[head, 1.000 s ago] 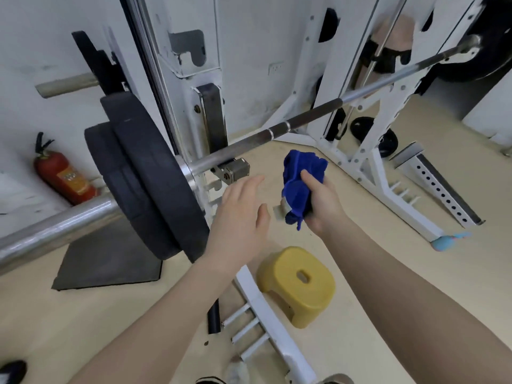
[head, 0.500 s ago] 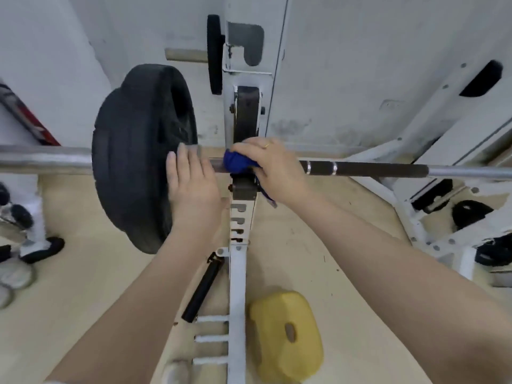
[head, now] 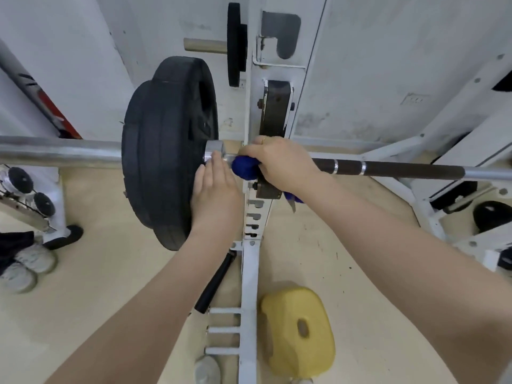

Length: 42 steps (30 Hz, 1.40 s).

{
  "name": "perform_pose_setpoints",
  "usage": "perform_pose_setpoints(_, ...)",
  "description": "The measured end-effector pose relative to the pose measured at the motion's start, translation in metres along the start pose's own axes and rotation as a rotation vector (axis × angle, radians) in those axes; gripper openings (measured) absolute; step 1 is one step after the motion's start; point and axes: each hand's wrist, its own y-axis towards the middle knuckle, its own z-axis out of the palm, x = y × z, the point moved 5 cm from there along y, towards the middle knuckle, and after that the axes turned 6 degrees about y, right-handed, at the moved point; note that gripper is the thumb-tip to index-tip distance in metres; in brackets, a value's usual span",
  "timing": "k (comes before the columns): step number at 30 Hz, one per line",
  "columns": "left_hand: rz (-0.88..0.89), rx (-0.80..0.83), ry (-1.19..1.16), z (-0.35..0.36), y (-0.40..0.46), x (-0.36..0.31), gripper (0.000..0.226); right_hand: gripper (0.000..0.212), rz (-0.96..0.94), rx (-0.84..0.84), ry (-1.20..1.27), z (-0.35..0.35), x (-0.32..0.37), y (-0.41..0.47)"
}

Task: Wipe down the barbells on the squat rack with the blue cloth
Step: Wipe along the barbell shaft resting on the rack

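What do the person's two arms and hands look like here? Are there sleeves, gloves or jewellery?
Both forearms are bare, with no sleeves, gloves or watch in view. The right hand wears a thin gold-coloured ring on one finger. The left hand shows no ring or other item.

Long steel barbell: shiny chrome sleeve, dark matt knurled grip section. Round black weight plate: matt rubber, scuffed. Crumpled blue cloth: soft fabric. White painted-metal squat rack upright: chipped, grimy. Yellow plastic stool: smooth, semi-matt.
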Motion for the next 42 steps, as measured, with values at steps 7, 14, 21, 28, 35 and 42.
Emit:
perform_pose_setpoints(7, 0.007, -0.006, -0.174, 0.004, 0.000, 0.001, 0.064, 0.043, -0.046, 0.053, -0.127, -0.005, -0.006, -0.005)
perform_pose_setpoints(14, 0.026, -0.006, -0.339, 0.007, -0.004, -0.002, 0.074, 0.052, 0.254, -0.060, -0.056, -0.012, -0.045, -0.041)
perform_pose_setpoints(21, -0.030, -0.024, -0.431, 0.002, -0.002, -0.007, 0.074, 0.047, 0.319, -0.104, -0.031, -0.017, -0.078, -0.057)
perform_pose_setpoints(28, 0.093, -0.274, -0.599, -0.035, 0.010, -0.033, 0.047, 0.050, 0.223, -0.086, 0.016, -0.006, -0.050, -0.036)
perform_pose_setpoints(35, 0.181, -0.382, -0.562, -0.041, 0.023, -0.068, 0.032, 0.045, 0.403, -0.258, 0.069, -0.031, -0.124, -0.089)
perform_pose_setpoints(42, 0.114, -0.159, -0.045, -0.033, 0.044, -0.077, 0.029, 0.045, 0.553, -0.426, 0.162, -0.057, -0.113, -0.076)
